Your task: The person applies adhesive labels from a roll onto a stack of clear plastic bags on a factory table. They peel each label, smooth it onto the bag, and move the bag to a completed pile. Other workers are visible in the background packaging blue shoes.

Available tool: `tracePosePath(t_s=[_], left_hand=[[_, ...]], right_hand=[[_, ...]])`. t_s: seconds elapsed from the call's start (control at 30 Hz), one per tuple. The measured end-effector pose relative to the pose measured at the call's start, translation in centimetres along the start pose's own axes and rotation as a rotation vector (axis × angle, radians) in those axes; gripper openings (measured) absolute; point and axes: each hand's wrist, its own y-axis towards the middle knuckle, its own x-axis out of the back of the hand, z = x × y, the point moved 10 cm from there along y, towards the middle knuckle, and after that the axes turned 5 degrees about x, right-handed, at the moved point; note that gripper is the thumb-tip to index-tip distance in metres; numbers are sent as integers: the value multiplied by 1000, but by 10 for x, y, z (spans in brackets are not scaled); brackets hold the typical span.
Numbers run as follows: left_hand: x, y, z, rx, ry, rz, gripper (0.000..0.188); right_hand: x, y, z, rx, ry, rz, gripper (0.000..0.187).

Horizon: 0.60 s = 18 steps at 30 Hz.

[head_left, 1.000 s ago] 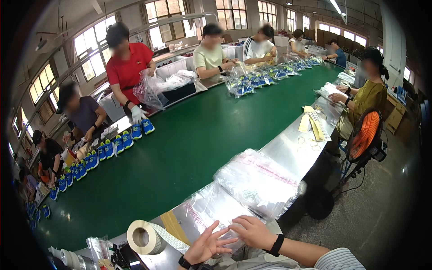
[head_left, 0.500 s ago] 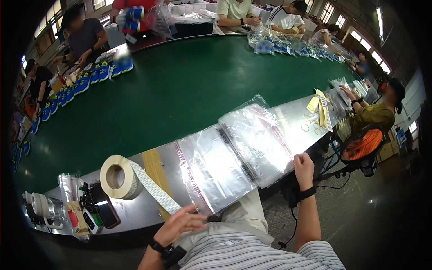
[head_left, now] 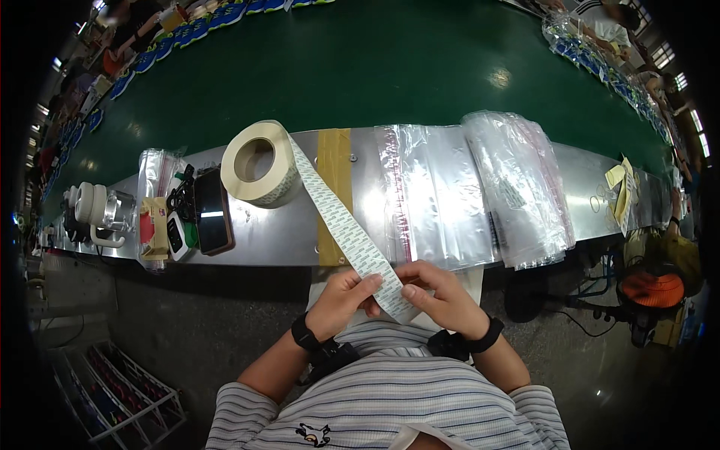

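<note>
- While pinching the printed strip (head_left: 337,221) in left hand (head_left: 341,300) and right hand (head_left: 450,300) — could crease it by twisting.
- Slants down from the roll (head_left: 282,165) on the surface (head_left: 281,238) — could drag that roll if tugged.

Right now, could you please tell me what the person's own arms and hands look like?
The left hand and right hand are gloveless. Each wrist wears a black band, and the short sleeves are pale with dark stripes.

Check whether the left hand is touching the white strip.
Touching. The head view shows it: the left hand has its thumb laid over the near edge of the white strip.
</note>
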Motion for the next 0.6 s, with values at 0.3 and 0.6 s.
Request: tracePosePath(t_s=[0.3, 0.6], left_hand=[[44, -3, -41, -130, 81, -311, 21], [-28, -62, -98, -801, 1119, -447, 44]], right_hand=[[-18, -2, -20, -115, 82, 224, 17], [-3, 6, 6, 188, -173, -8, 17]])
